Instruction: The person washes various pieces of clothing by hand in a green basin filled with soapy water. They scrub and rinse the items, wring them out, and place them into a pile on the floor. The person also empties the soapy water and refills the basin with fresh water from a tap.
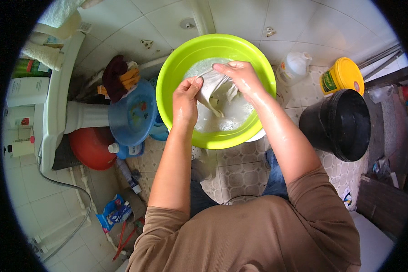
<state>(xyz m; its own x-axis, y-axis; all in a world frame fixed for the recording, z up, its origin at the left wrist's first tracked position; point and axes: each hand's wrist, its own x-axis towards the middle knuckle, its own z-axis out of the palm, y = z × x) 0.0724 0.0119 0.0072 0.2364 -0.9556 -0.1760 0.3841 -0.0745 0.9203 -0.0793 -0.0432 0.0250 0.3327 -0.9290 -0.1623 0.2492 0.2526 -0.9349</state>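
Observation:
A lime-green plastic basin stands in front of me with cloudy, soapy water in it. Above the water I hold a wet whitish cloth between both hands. My left hand pinches its left edge between thumb and fingers. My right hand grips the cloth's upper right part, fingers bent over it. The cloth hangs in folds between the hands, and its lower end reaches down to the water. Both hands and the right forearm look wet.
At left are a white pedestal sink, a blue basin, a red basin and a blue bottle. At right stand a translucent jug, a yellow tub and a black bucket on the tiled floor.

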